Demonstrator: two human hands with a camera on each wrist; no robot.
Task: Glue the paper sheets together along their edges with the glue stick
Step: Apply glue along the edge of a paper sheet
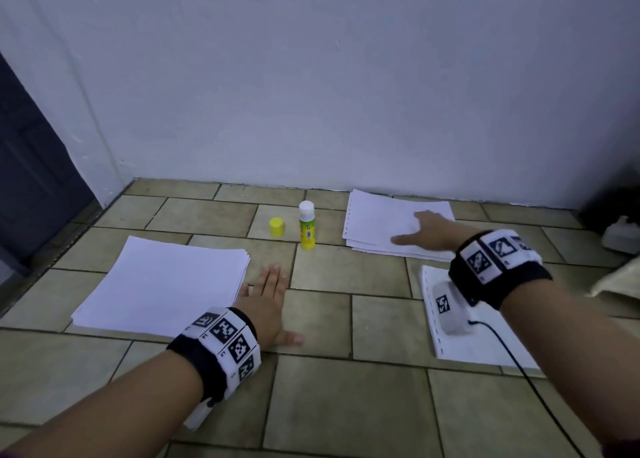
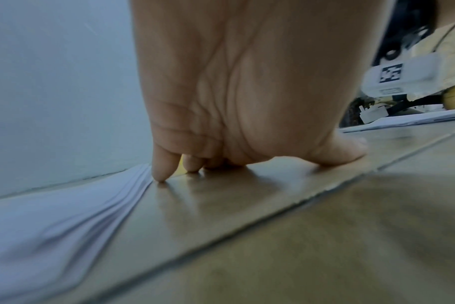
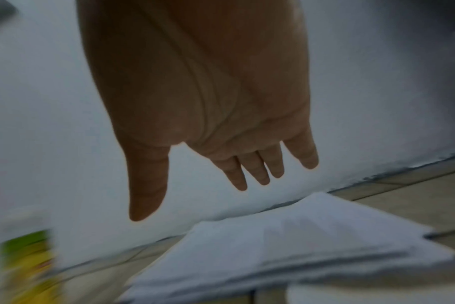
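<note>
Flat on the tiles beside the glue stick [image 1: 307, 227], my left hand [image 1: 268, 302] lies open; my right hand [image 1: 427, 231], open over the punched sheets [image 1: 377, 222], might drag several.

Three stacks of white paper lay on the tiled floor: left stack [image 1: 162, 281], far stack [image 1: 381, 225], near-right stack [image 1: 485, 347]; one glue stick [image 1: 307, 225]; one yellow cap [image 1: 276, 227]; two hands

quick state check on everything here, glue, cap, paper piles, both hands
glue stick: upright, uncapped
yellow cap: off, beside the stick
left paper stack: flat, slightly fanned
far right paper stack: flat, under the right hand
left hand: open, flat on floor
right hand: open, over far stack
</note>
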